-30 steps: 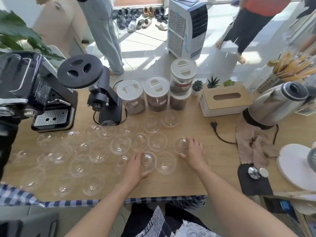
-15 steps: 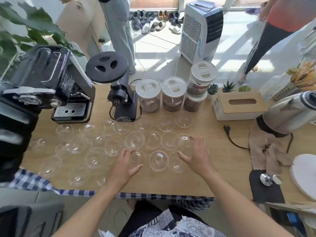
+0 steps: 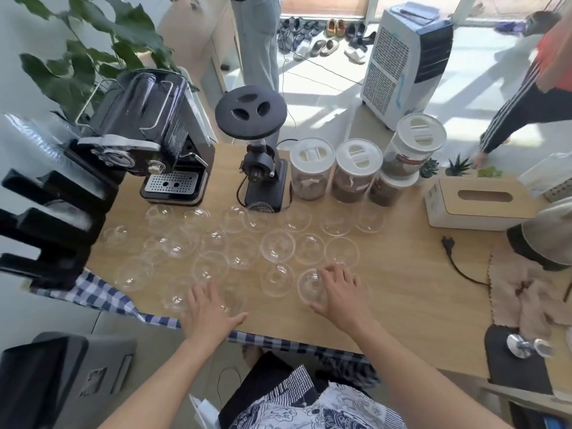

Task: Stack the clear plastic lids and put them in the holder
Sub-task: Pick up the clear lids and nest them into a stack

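Several clear dome lids (image 3: 277, 245) lie spread singly over the wooden table (image 3: 411, 292), from the coffee machine to the table's middle. My right hand (image 3: 342, 294) curls over one lid (image 3: 309, 286) in the near row, fingers on its dome and thumb at its near rim. My left hand (image 3: 209, 311) lies palm down with fingers spread, partly covering another lid (image 3: 233, 300) near the front edge. A black slotted holder (image 3: 46, 230) stands at the table's left end, with clear plastic showing in its slots.
At the back stand a black espresso machine (image 3: 167, 156), a grinder (image 3: 260, 168), three white-lidded jars (image 3: 312, 171) and a tissue box (image 3: 483, 202). A plug and cord (image 3: 448, 246), a pink cloth (image 3: 523, 292) and a kettle (image 3: 544, 239) lie right. Two people stand beyond the table.
My view has swung left, bringing the black holder into sight. Both hands have drawn back toward the near edge; my right hand left a farther lid and closed over a near-row one.
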The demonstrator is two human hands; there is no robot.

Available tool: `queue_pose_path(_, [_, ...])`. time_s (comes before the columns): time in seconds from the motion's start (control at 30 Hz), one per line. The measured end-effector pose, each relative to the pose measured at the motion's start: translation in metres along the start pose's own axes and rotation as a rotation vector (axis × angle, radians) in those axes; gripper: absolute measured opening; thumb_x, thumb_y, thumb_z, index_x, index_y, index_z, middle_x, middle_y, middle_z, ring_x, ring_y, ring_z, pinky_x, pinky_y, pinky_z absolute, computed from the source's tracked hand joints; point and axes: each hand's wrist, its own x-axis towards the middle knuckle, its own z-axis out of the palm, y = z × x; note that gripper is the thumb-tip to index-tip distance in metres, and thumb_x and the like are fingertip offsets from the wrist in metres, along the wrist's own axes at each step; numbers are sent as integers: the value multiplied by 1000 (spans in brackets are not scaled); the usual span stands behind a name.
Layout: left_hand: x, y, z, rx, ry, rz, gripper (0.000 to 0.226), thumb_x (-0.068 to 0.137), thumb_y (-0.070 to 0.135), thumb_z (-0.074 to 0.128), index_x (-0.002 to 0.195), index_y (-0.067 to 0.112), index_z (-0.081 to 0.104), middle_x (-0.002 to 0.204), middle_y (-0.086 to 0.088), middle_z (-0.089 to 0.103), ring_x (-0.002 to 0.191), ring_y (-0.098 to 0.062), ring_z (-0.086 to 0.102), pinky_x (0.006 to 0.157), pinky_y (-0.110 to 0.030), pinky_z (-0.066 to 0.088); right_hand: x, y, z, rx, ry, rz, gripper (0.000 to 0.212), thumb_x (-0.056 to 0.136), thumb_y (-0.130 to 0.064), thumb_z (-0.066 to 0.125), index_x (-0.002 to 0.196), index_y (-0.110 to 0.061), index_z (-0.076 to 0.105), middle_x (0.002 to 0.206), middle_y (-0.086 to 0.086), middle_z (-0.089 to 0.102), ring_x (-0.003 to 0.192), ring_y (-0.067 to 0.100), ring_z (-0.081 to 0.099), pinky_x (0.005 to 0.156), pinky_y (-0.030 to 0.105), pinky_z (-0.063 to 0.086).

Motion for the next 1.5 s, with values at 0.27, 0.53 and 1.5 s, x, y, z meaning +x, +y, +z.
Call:
queue_pose_path(0.27, [4, 18, 0, -85, -64, -8, 115, 87, 83, 66, 165, 9, 25, 160, -16, 44, 146, -34, 48, 113, -49, 49, -7, 9, 1, -55, 55, 35, 94, 83, -81, 69, 157, -26, 50, 154, 2, 56, 138, 27, 57, 103, 50, 53])
queue_pose_path(0.53, [-8, 60, -33, -256, -163, 124, 109, 91, 78, 64, 175, 28, 16, 170, -16, 34, 153, -36, 45, 118, -55, 46, -25, 57, 1, -21, 205, 157, 102, 83, -92, 55, 155, -19, 53, 151, 5, 59, 131, 29, 58, 102, 55, 47])
queue_pose_path(1.5, [-12, 143, -17, -937, -358, 400, 95, 76, 59, 98, 149, 48, 39, 156, 23, 48, 145, -1, 45, 116, -32, 35, -49, 74, -12, 251, -48, 326, 113, 82, -61, 89, 166, -17, 29, 156, 1, 41, 142, 24, 50, 113, 48, 49])
